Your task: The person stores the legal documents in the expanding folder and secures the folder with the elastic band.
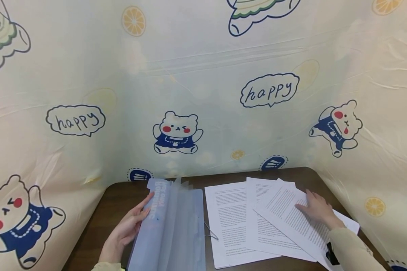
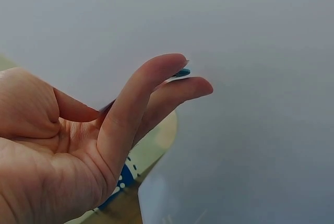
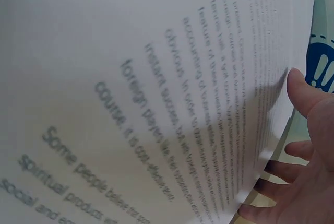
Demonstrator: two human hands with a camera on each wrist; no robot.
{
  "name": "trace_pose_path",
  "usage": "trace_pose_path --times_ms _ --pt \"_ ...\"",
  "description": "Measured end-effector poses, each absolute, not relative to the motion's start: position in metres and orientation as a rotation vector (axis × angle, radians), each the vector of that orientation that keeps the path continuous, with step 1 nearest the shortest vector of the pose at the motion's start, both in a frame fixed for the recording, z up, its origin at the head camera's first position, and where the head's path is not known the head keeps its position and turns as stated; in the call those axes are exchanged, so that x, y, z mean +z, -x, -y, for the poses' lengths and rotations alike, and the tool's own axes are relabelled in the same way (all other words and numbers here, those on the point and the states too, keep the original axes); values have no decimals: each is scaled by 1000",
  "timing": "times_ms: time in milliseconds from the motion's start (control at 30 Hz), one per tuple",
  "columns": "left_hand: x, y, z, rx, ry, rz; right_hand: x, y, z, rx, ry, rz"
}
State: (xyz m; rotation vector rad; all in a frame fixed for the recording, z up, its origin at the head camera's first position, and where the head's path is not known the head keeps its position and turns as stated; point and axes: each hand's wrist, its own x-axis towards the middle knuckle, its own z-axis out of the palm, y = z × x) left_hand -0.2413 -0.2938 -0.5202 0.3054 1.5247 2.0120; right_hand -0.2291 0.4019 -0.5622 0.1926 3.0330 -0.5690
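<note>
A translucent blue folder (image 1: 150,241) with clear inner sleeves (image 1: 183,210) stands partly open on the left side of the table. My left hand (image 1: 127,227) holds its front cover by the outer edge, and in the left wrist view the thumb and fingers of this hand (image 2: 99,135) lie on either side of the cover. To the right, printed sheets (image 1: 228,222) are fanned out. My right hand (image 1: 319,209) grips the top sheet (image 1: 288,210) at its far right edge; the right wrist view has the thumb (image 3: 305,91) along that edge with the other fingers behind it.
The dark brown table (image 1: 96,214) has a rounded back edge. A patterned curtain (image 1: 210,94) hangs close behind it and at both sides. A thin dark loop of cord (image 1: 211,232) sticks out between the folder and the sheets.
</note>
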Motion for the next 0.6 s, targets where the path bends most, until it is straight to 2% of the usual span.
trace_pose_path --times_ms 600 --pt "-520 242 293 2018 -330 -1458 -564 228 -421 -453 -273 -3109"
